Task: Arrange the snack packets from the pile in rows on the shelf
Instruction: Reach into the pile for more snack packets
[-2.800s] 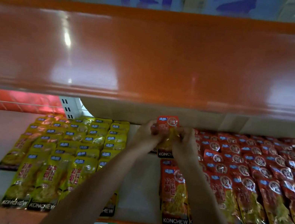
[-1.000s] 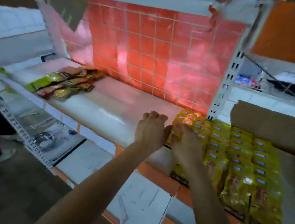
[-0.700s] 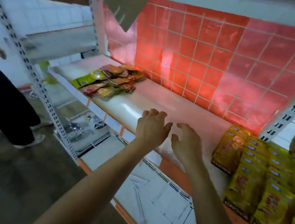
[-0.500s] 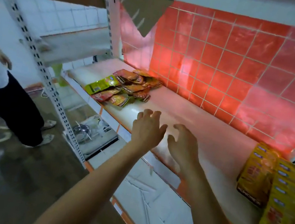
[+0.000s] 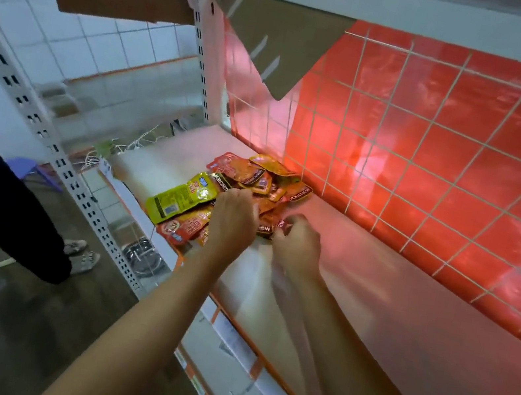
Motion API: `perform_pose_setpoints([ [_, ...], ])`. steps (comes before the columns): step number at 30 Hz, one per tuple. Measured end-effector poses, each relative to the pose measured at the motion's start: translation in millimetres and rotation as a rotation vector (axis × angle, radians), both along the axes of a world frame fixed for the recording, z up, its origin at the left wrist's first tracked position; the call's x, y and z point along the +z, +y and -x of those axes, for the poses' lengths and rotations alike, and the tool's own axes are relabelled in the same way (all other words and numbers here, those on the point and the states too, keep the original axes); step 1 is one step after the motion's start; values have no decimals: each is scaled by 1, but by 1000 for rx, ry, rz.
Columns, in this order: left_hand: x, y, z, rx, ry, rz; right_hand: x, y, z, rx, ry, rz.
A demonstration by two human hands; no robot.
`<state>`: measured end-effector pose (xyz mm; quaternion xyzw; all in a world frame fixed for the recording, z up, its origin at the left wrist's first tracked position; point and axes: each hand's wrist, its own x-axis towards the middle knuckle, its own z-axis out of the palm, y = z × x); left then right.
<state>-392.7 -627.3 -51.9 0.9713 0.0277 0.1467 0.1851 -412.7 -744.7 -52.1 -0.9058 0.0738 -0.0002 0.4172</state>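
Note:
A loose pile of snack packets lies at the left end of the white shelf, against the red mesh back. Most are red and orange; one yellow packet lies at the pile's front left. My left hand rests on the near side of the pile, back toward me, with its fingertips hidden among the packets. Just to its right, my right hand has curled fingers that pinch the edge of a red packet at the pile's near right corner.
A red wire-grid back panel closes the shelf behind. Cardboard hangs from the shelf above. A perforated white upright stands at the left, and beside it a person in dark trousers stands on the floor. Another shelf lies below.
The view swung left from the arranged yellow and red rows to the pile. Both empty hands travelled left along the shelf and now reach the pile, the right one taking a red packet's edge.

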Motion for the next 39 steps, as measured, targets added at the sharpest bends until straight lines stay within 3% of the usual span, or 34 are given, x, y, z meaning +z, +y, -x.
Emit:
perform_pose_setpoints([
  [5,-9,10,-25,38,219,24,-5,17,-23,18,73,28],
  [12,-8,15,-24,-1,210,98,-4,15,-36,-26,204,5],
  [17,-1,7,-10,-18,251,185,-13,4,-18,-156,202,-287],
  [24,11,-27,31,-110,280,515,-22,-40,39,-338,88,-488],
  [30,15,-53,90,-200,433,1011,-1,-81,96,-237,32,-468],
  [39,14,-111,189,-240,484,1340,10,-143,203,-421,-34,-681],
])
